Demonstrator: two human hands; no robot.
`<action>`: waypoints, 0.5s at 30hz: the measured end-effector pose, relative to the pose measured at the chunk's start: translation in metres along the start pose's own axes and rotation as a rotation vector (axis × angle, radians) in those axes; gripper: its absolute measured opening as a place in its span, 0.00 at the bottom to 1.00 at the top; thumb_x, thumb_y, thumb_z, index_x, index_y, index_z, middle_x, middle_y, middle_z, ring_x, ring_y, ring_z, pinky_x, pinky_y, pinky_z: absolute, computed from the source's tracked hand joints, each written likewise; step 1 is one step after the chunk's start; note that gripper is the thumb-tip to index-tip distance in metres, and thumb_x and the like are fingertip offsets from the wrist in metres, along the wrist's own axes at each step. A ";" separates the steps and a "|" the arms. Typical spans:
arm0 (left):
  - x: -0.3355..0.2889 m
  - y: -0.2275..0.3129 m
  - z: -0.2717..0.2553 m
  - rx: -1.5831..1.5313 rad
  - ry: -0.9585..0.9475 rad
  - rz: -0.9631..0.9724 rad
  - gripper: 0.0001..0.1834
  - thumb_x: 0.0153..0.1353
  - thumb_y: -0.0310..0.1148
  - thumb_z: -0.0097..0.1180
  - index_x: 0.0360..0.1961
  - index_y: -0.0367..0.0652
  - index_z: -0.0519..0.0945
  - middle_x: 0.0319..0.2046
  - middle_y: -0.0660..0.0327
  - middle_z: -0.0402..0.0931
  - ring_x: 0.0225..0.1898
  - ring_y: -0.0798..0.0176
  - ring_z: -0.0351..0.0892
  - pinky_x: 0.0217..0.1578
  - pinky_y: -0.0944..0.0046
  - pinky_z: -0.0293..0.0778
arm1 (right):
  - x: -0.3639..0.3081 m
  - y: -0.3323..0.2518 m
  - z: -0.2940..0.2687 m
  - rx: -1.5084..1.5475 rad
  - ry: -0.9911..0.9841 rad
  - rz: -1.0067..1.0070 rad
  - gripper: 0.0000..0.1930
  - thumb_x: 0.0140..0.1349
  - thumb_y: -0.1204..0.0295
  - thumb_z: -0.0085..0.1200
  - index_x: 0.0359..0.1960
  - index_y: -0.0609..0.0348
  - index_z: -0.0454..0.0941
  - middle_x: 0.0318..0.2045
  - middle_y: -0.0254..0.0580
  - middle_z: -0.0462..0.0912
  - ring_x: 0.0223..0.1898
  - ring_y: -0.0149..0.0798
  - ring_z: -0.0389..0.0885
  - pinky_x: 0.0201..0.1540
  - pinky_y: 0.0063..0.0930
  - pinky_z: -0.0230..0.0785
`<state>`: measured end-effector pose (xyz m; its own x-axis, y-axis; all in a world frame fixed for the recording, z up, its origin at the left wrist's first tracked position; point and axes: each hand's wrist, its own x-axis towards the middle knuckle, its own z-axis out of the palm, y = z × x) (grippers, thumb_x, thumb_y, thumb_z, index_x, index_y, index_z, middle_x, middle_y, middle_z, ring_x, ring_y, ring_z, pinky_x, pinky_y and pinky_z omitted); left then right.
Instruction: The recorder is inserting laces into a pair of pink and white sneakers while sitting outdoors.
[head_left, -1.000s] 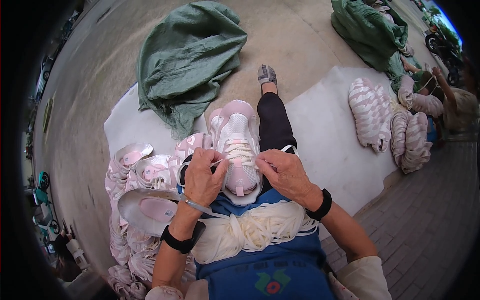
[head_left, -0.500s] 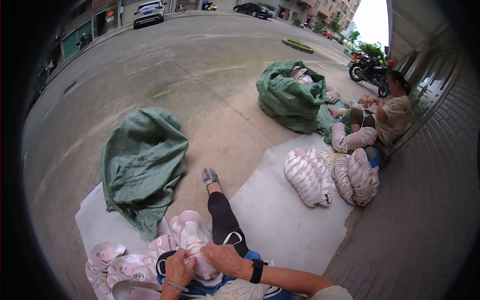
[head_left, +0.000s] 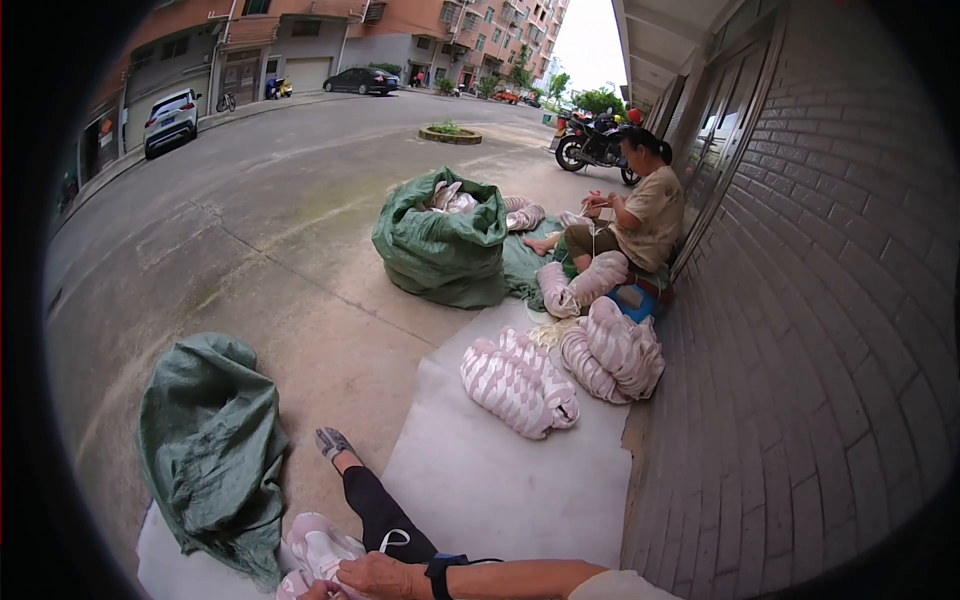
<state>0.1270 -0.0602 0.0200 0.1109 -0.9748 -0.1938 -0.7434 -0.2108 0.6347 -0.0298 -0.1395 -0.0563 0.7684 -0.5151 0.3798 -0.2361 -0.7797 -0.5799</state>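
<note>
At the lower edge, a pink and white sneaker (head_left: 322, 540) lies in front of me, its toe pointing away. My right hand (head_left: 378, 577) is closed over its lacing, fingers pinched on the shoelace. Only the fingertips of my left hand (head_left: 320, 590) show, closed at the lace close beside the right hand; the rest is cut off by the picture's edge. A white loop (head_left: 395, 540) lies over my dark trouser leg (head_left: 385, 515), next to the right hand. A dark band (head_left: 443, 574) circles my right wrist.
A green woven sack (head_left: 210, 450) slumps at left; a fuller one (head_left: 440, 245) stands farther off. Bundled pink and white shoes (head_left: 520, 385) lie on a pale sheet (head_left: 500, 490). A person (head_left: 650, 210) sits beside the brick wall (head_left: 800, 350), handling strands.
My view has swung up and to the right, so the sneaker and both hands sit lower and farther left. The hands stay at the lacing. Other shoes at lower left have left the view.
</note>
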 end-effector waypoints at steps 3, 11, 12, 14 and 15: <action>-0.008 -0.024 -0.008 0.184 0.000 0.329 0.09 0.60 0.35 0.50 0.37 0.44 0.79 0.26 0.48 0.78 0.33 0.45 0.80 0.32 0.51 0.74 | 0.006 -0.016 -0.006 -0.032 -0.074 -0.046 0.05 0.57 0.75 0.48 0.33 0.63 0.69 0.28 0.47 0.74 0.29 0.48 0.79 0.29 0.37 0.71; 0.013 -0.064 -0.011 0.495 -0.051 0.950 0.18 0.57 0.30 0.48 0.50 0.45 0.73 0.27 0.63 0.69 0.25 0.63 0.77 0.22 0.63 0.73 | -0.004 -0.009 -0.033 -0.057 -0.201 0.010 0.06 0.58 0.71 0.54 0.33 0.58 0.71 0.29 0.42 0.72 0.26 0.45 0.78 0.23 0.35 0.72; 0.008 -0.063 -0.011 0.485 -0.080 0.945 0.19 0.58 0.31 0.48 0.52 0.45 0.72 0.28 0.63 0.69 0.25 0.63 0.77 0.22 0.63 0.74 | -0.005 -0.010 -0.032 -0.042 -0.210 -0.003 0.06 0.59 0.71 0.53 0.34 0.57 0.72 0.29 0.42 0.72 0.26 0.45 0.78 0.23 0.34 0.72; -0.001 -0.066 -0.007 0.484 -0.098 0.913 0.20 0.58 0.31 0.47 0.54 0.44 0.71 0.28 0.62 0.69 0.26 0.63 0.77 0.23 0.64 0.74 | -0.009 -0.013 -0.033 -0.033 -0.236 -0.025 0.05 0.60 0.70 0.53 0.36 0.56 0.73 0.28 0.41 0.72 0.26 0.45 0.78 0.24 0.33 0.72; -0.007 -0.069 -0.004 0.441 -0.101 0.867 0.22 0.58 0.29 0.49 0.56 0.46 0.71 0.30 0.62 0.70 0.26 0.61 0.78 0.22 0.63 0.75 | -0.010 -0.015 -0.036 -0.066 -0.294 -0.004 0.06 0.61 0.69 0.52 0.36 0.57 0.74 0.30 0.42 0.74 0.27 0.45 0.79 0.24 0.33 0.73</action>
<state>0.1804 -0.0390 -0.0198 -0.6319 -0.7637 0.1318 -0.7230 0.6422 0.2546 -0.0556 -0.1357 -0.0258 0.9065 -0.3944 0.1510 -0.2638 -0.8081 -0.5267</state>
